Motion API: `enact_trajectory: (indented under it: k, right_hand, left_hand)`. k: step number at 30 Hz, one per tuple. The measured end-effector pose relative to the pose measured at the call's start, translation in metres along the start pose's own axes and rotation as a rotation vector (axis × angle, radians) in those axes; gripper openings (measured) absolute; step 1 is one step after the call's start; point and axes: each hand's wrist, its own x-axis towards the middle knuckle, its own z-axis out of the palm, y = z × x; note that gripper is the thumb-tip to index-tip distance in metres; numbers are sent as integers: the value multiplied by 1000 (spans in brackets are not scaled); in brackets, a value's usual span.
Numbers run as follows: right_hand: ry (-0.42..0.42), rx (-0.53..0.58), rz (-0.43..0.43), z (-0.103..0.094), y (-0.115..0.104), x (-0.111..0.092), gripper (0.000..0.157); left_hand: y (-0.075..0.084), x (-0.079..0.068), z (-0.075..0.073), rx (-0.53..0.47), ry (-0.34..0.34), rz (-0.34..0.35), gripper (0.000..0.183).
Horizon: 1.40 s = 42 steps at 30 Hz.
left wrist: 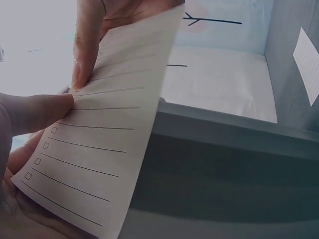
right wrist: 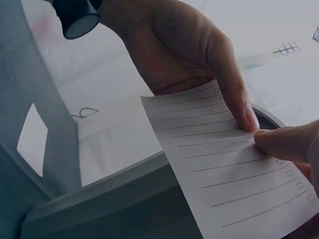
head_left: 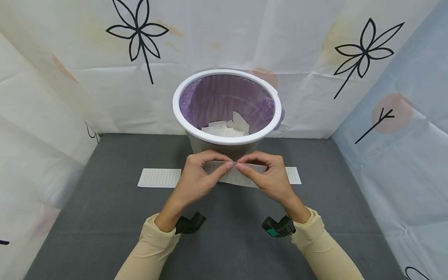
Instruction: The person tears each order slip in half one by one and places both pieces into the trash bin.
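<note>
Both hands hold one lined paper strip [head_left: 241, 178] with small checkboxes along one edge, just in front of the bin. My left hand [head_left: 200, 173] pinches its upper edge between thumb and fingertips. Right beside that, my right hand [head_left: 271, 177] pinches the same edge, and the thumbs almost meet. In the left wrist view the paper strip [left wrist: 99, 149] is in one piece and slightly bowed. No tear shows along the paper strip [right wrist: 219, 159] in the right wrist view either.
A white-rimmed bin [head_left: 227, 140] with a purple liner [head_left: 224, 93] stands at the back, holding several paper pieces [head_left: 224, 130]. One lined paper [head_left: 159, 178] lies on the grey table [head_left: 231, 241] at the left, another paper [head_left: 293, 175] at the right, partly hidden. Fabric walls surround the table.
</note>
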Motion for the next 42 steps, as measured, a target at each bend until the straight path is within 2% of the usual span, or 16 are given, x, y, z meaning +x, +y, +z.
enact_trajectory:
  k: [10,18,24,28,33,39,42]
  right_hand:
    - [9,-77,-10,2,-3,4,9]
    - [-5,-80,-11,2,-2,5,8]
    - [-1,-54,-53,3,-1,5,14]
    - [8,-32,-92,4,1,5,10]
    - [17,-30,-126,5,3,5,2]
    - [29,-30,-166,7,2,5,5]
    - [35,-28,-189,8,3,5,2]
  left_hand:
    - [0,0,0,53,-2,-20,5]
    - [-1,0,1,69,-23,-49,6]
    - [0,2,2,40,-45,-140,8]
    - [-1,3,2,5,-51,-192,10]
    - [0,5,3,-24,-45,-213,11]
    - [3,6,3,-51,-33,-244,11]
    - [4,6,3,-65,-27,-261,12]
